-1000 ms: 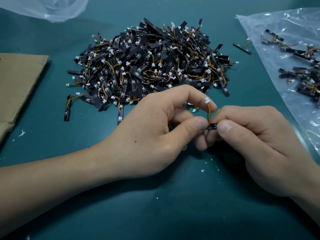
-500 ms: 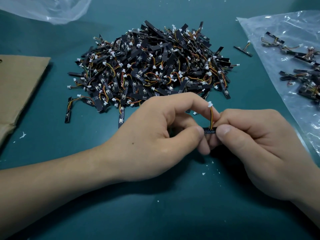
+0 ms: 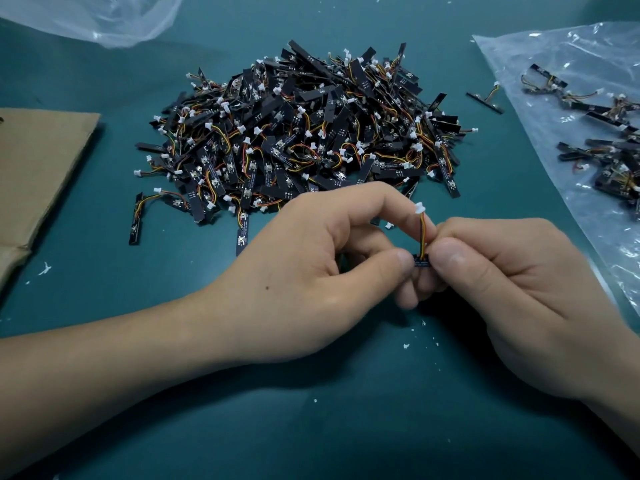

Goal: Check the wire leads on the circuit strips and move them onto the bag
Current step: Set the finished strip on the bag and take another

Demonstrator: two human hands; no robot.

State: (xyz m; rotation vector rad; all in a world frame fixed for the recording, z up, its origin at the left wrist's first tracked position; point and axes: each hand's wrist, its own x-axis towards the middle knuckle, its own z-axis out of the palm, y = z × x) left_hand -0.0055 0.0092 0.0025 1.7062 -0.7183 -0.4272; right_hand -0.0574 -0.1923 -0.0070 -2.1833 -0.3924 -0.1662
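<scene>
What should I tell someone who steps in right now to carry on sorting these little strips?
The left hand and right hand both pinch one circuit strip between them, its wire lead standing up, white connector on top.
The big pile of strips lies on the table beyond the hands.
Done: a small batch of strips lies on the clear bag at the right.
Left: finish checking this one, set it on the bag, then work through the pile; one stray strip lies beside the bag's edge.
</scene>
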